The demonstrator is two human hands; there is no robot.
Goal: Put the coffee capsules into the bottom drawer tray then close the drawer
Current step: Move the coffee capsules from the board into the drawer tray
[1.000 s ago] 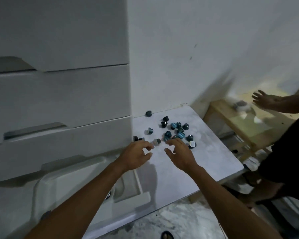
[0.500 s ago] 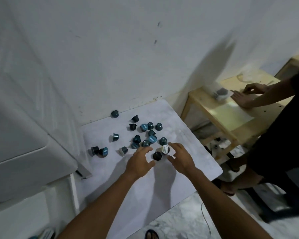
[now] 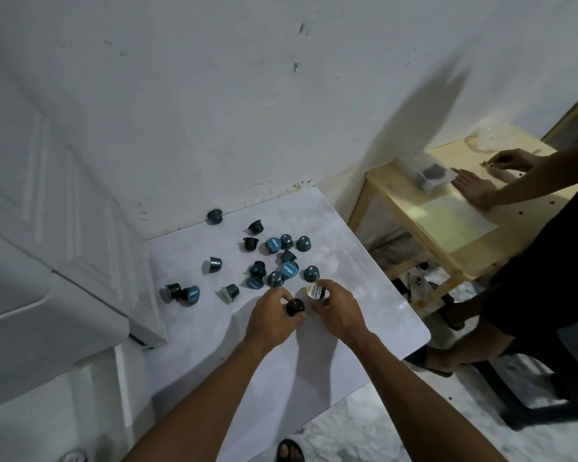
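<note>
Several small blue and dark coffee capsules (image 3: 274, 245) lie scattered on a white marbled tabletop (image 3: 364, 288). My left hand (image 3: 274, 316) grips a dark capsule (image 3: 295, 307) between thumb and fingers near the table's middle. My right hand (image 3: 336, 310) pinches a capsule with a white and yellow lid (image 3: 315, 291) just to the right. A white drawer unit (image 3: 57, 288) stands at the left; its bottom drawer tray is out of view.
Another person's hands (image 3: 474, 188) work at a wooden side table (image 3: 447, 228) at the right, and their legs and sandalled foot (image 3: 434, 358) are beside my table's right edge. A white wall runs behind. My foot (image 3: 289, 451) shows on the marbled floor below.
The view swung right and down, away from the drawers. Both hands moved onto the capsules and closed, the left on a dark one, the right on the white-lidded one.
</note>
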